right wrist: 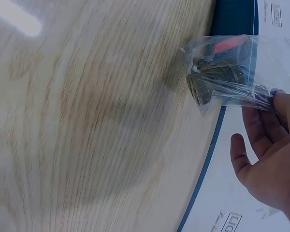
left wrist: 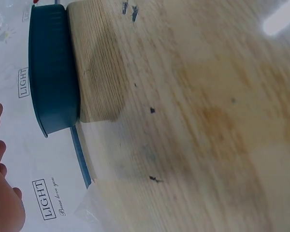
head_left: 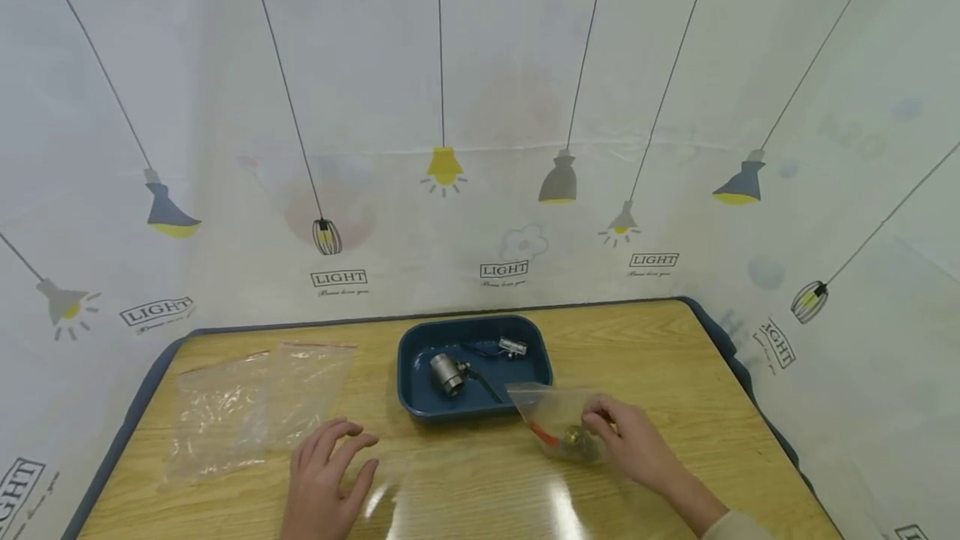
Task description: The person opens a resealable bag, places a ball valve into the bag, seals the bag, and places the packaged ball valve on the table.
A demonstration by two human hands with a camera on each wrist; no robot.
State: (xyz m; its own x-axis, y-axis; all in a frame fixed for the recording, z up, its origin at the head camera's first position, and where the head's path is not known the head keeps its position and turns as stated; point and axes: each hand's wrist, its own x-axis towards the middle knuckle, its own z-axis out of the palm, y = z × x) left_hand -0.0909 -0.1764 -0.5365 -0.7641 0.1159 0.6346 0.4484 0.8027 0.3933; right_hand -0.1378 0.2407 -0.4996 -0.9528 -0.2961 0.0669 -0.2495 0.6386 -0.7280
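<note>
My right hand (head_left: pixel 633 444) pinches the edge of a clear zip bag (head_left: pixel 551 411) in front of the tray's right end. Inside the bag lies a brass ball valve (head_left: pixel 573 435) with a red handle (head_left: pixel 543 434); the right wrist view shows the valve (right wrist: pixel 215 79) low in the plastic. My left hand (head_left: pixel 326 477) is held over the table's near left with fingers spread and nothing in them. In the blue tray (head_left: pixel 474 415) sit a large steel ball valve (head_left: pixel 447 375) with a dark lever and a smaller silver valve (head_left: pixel 512 347).
Flat clear zip bags (head_left: pixel 225 415) lie overlapping on the left of the wooden table (head_left: pixel 442 473). A pale cloth printed with lamps (head_left: pixel 480 107) rises behind the table and at both sides. Dark blue edging (head_left: pixel 720 340) runs along the table's rim.
</note>
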